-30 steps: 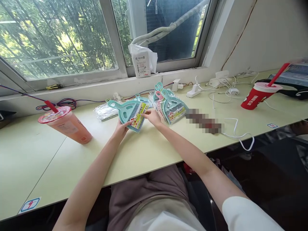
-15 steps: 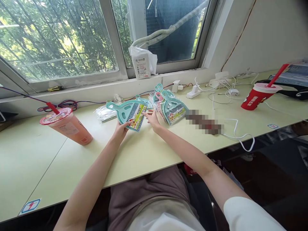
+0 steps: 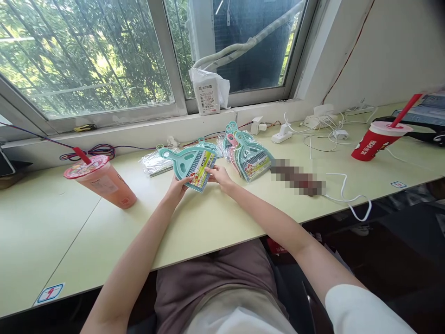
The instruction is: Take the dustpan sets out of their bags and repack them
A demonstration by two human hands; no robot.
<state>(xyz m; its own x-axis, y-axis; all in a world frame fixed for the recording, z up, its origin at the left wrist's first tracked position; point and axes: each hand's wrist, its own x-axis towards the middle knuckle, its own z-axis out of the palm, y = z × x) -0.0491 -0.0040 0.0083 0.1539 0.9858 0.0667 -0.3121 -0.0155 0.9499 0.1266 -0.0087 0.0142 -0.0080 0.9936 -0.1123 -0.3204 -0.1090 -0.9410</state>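
A small mint-green dustpan (image 3: 183, 161) with a brush and a yellow printed card is held tilted above the table, its handle pointing left. My left hand (image 3: 178, 187) grips its lower left edge, thumb on the front. On the opposite side, my right hand (image 3: 220, 177) pinches the right edge by the card, with the fingers partly hidden behind. Just beyond my right hand lies a pile of bagged dustpan sets (image 3: 256, 160), mostly mint green with a pink one among them. Clear plastic packaging (image 3: 153, 162) rests behind the held dustpan.
A tall cup of orange-pink drink (image 3: 107, 183) stands at left. To the right are a red cup (image 3: 373, 143), a pixelated object (image 3: 297, 178), a white cable (image 3: 361, 197) and a power strip (image 3: 281, 133). A white box (image 3: 207, 96) sits on the windowsill.
My right hand has closed on the right edge of the dustpan, where its fingers were loosely spread before. The whole view has shifted slightly.
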